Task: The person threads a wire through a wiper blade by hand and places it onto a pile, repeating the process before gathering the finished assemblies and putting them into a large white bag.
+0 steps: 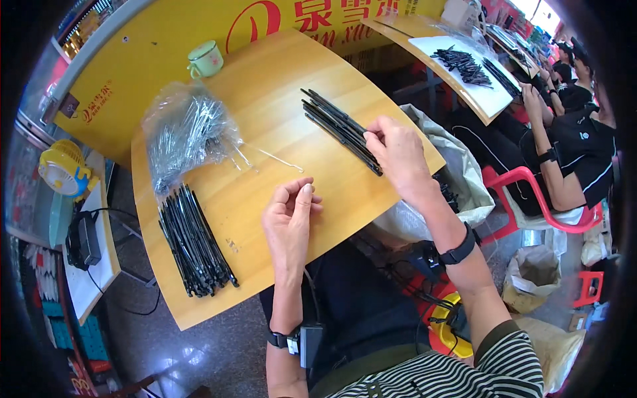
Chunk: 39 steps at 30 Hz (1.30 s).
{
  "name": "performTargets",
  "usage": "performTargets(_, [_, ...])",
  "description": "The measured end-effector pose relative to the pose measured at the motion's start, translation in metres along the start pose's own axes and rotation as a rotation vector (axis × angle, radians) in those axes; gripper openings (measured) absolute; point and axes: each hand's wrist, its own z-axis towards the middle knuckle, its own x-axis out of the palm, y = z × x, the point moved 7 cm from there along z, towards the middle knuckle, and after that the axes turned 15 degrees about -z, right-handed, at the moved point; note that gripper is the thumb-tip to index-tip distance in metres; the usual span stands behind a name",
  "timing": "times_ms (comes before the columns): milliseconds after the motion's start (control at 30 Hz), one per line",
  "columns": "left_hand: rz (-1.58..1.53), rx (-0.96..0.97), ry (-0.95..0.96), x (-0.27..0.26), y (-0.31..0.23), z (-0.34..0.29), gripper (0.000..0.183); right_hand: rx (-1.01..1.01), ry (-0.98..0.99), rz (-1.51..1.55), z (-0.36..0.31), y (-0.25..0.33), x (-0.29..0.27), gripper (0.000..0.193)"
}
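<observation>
1. Showing the right hand reaching out over the wooden tabletop, its fingers pinched on the near end of a small row of black rods. The rods lie flat, side by side, toward the far right part of the tabletop.

2. Long axis: the row of black rods runs diagonally, from the far left down toward the near right edge. The right hand meets it at the lower end, so the rods stretch away up and to the left of the fingertips.

3. The left hand hovers above the tabletop's middle, nearer the person, with thumb and fingertips pressed together. Whether they pinch anything fine cannot be told from here. It stands apart from the rods; the right hand is clearly the nearer one.

4. A thin metal wire lies loose on the wood, just beyond the left hand.

5. A clear plastic bag of wires rests at the far left; below it lies a large bundle of black rods, pointing roughly toward the near edge.

6. A pale green mug stands at the far edge.
</observation>
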Motion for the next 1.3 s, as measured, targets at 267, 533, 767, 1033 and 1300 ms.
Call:
performTargets(267, [-0.187, -0.081, 0.000, 0.007, 0.000, 0.003, 0.023, 0.183, 0.505, 0.807, -0.024, 0.029, 0.041, 0.021])
performTargets(533, [-0.502, -0.012, -0.043, -0.015, 0.008, 0.009, 0.019, 0.038, 0.653, 0.983, -0.028, 0.072, 0.057, 0.021])
performTargets(767, [-0.696, -0.034, -0.088, -0.022, 0.001, 0.009, 0.009, -0.013, 0.612, 0.713, 0.000, 0.079, 0.053, 0.028])
performTargets(1033, [-0.705, -0.013, -0.080, -0.025, 0.005, 0.011, 0.010, -0.249, 0.308, 0.155, 0.034, 0.106, 0.082, 0.025])
performTargets(1300, [-0.755, -0.010, -0.079, -0.026, 0.007, 0.013, 0.012, -0.264, 0.296, -0.006, 0.048, 0.119, 0.095, 0.023])
